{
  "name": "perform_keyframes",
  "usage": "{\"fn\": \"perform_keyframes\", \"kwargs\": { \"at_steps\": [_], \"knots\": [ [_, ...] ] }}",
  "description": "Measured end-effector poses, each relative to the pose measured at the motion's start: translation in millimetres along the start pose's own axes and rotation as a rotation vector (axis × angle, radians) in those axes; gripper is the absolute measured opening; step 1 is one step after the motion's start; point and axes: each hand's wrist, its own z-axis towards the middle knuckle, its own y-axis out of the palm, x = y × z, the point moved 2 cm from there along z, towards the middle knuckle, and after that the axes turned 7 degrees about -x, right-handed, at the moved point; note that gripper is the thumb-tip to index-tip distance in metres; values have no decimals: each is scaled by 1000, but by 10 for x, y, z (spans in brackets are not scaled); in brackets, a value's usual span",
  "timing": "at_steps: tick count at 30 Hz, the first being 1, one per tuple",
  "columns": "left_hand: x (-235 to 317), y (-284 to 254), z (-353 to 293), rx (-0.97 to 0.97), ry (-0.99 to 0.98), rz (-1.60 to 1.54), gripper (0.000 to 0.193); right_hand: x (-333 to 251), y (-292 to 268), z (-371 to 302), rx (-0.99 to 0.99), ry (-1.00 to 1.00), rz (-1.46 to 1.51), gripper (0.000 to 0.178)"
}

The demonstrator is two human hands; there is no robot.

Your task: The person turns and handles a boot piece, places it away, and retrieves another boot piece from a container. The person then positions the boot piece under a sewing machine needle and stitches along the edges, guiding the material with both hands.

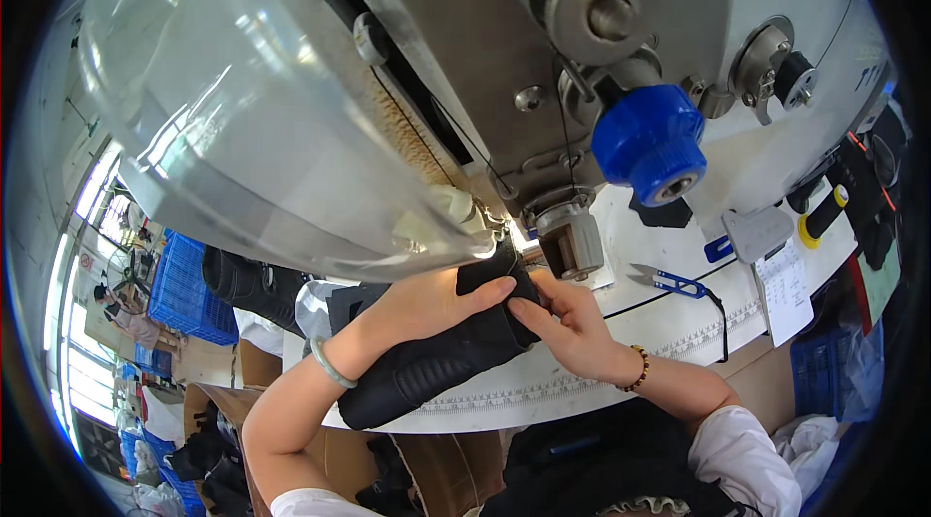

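Observation:
Both hands hold a black fabric piece (427,376) with a ribbed, padded panel, under the head of a sewing machine (465,61). My left hand (436,304) lies over its upper part, thumb pressed on the cloth and the other fingers mostly hidden. From the other side my right hand (572,323) pinches the folded edge between thumb and fingers. That edge reaches up to the lit needle area, where the needle itself is hard to make out. A clear plastic shield (242,139) covers much of the upper left.
Blue-handled thread snips (679,284) lie on the white table (485,401), right of my right hand. Beyond are a paper sheet (784,294) and a black thread spool (824,216). A measuring scale follows the table's front edge. Blue crates (184,289) and a cardboard box (228,401) stand left.

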Motion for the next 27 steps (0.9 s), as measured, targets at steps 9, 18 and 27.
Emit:
{"fn": "perform_keyframes", "kwargs": {
  "at_steps": [9,18,27],
  "knots": [
    [10,-16,16,-70,24,46,45,64,23,-6,-15,-40,82,12],
    [-29,-48,62,-17,91,-44,47,77,14,2,13,3,175,15],
    [38,-223,43,-203,-76,-32,58,-44,-39,69,-33,183,205,19]
  ]
}}
